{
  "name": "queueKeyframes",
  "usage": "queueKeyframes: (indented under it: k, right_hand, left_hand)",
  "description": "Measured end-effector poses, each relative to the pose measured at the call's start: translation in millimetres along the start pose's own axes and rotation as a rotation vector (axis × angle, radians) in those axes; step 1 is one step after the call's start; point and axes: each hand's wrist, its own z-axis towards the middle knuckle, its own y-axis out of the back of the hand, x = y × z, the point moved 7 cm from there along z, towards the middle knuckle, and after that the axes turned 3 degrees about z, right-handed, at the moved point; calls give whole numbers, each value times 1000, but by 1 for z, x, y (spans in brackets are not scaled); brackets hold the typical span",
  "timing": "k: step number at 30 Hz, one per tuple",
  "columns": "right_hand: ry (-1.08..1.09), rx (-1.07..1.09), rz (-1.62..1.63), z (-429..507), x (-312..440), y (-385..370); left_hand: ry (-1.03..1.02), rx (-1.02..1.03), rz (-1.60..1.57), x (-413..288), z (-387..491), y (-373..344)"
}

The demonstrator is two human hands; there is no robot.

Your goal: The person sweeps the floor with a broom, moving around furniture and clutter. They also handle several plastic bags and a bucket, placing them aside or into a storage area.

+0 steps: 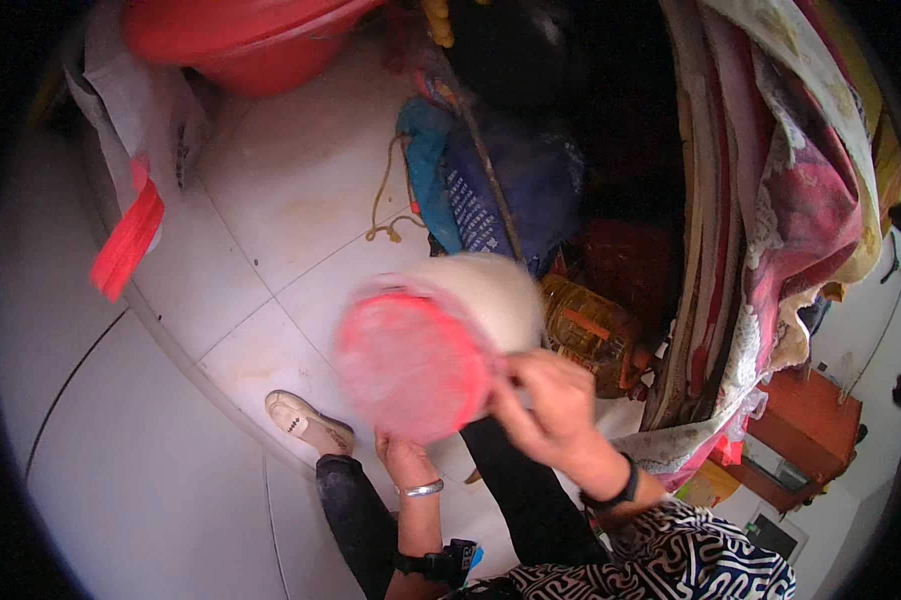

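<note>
A round red-rimmed object with a pale, hazy centre is in front of me; motion blur hides whether it is a lid, a sieve or a container. My left hand grips its near edge, fingers mostly hidden beneath. At its right edge, the thumb and fingers of my right hand pinch the rim. Partly covered by it, a cream-coloured round thing shows just beyond, also blurred.
A large plastic bottle of yellow oil lies right of the cream thing. Farther off are a blue bag, a thin rod and a red basin. Patterned cloth hangs at right. A white bag stands at left on the tiles.
</note>
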Motion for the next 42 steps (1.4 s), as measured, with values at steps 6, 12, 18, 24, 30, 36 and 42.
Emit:
queueKeyframes:
  k: [6,12,18,24,30,36,42]
  right_hand:
    - [-161,111,787,87,7,-130]
    - [-222,255,868,128,0,-219]
    - [-38,48,562,114,-45,-167]
    - [-799,-637,675,41,-319,-47]
    - [-1056,-535,209,20,-418,-90]
    - [-991,-526,236,25,-412,-80]
    - [-934,-399,238,8,-473,-77]
  left_hand:
    - [-45,133,27,-21,0,-5]
    - [43,84,11,-18,-1,-3]
    - [60,56,92,-18,3,-3]
    - [69,54,129,-15,5,-4]
    - [62,90,150,-7,5,-7]
    - [86,122,176,0,3,-14]
    - [77,131,195,-1,2,-17]
